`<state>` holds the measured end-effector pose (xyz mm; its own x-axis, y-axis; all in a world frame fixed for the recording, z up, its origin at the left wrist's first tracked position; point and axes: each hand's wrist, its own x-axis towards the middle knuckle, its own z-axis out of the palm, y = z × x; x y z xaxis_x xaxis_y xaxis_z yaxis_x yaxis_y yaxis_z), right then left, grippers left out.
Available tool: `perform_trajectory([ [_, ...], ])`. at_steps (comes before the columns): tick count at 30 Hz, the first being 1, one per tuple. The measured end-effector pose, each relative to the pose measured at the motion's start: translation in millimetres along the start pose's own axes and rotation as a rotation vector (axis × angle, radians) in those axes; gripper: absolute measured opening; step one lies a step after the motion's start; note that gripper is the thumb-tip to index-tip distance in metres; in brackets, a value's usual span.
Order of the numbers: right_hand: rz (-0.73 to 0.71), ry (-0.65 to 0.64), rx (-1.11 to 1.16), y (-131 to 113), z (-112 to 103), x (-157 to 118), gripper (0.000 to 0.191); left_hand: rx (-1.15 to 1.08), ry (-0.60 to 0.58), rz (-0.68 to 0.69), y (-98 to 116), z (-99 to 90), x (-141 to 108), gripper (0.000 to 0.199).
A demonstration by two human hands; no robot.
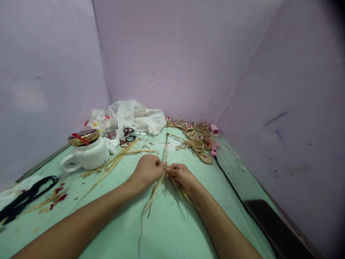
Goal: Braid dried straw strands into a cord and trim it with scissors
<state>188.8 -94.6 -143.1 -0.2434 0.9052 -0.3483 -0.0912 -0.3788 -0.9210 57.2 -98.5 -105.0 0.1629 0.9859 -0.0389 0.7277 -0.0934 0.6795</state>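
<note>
A thin straw-coloured braid (166, 149) runs away from my hands toward the back of the table, where it bends right to a heap of braided fibre pieces (198, 142). My left hand (149, 167) pinches the near end of the braid. Fingertips almost touching it, my right hand (182, 176) is also closed on the fibre strands at that end. Loose raffia-like strands (152, 198) hang below toward me, some from under the left hand, others past the right palm. The exact crossing of the strands is hidden by my fingers.
A white mug (93, 154) with a gold lid stands left, near loose fibre strips (115, 160). Black-handled scissors (130, 135) lie before a crumpled white plastic bag (134, 113). Dark cord (29, 196) lies far left. On the right are a black phone-like slab (272, 223) and a pink-ended cable (229, 176).
</note>
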Motion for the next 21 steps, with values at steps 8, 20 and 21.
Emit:
perform_trajectory([
  [8,-0.068,-0.014,-0.106,-3.0,-2.0,-1.4,0.006,-0.625,-0.398,-0.341,-15.9,5.7,18.8,0.008],
  [20,-0.249,0.241,-0.726,-1.3,-13.5,-0.6,0.010,-0.457,-0.190,-0.253,-8.4,19.7,16.3,0.015],
  [21,-0.206,0.223,-0.711,-3.7,-13.0,-3.1,0.011,-0.466,-0.190,-0.261,-8.2,20.3,16.2,0.015],
])
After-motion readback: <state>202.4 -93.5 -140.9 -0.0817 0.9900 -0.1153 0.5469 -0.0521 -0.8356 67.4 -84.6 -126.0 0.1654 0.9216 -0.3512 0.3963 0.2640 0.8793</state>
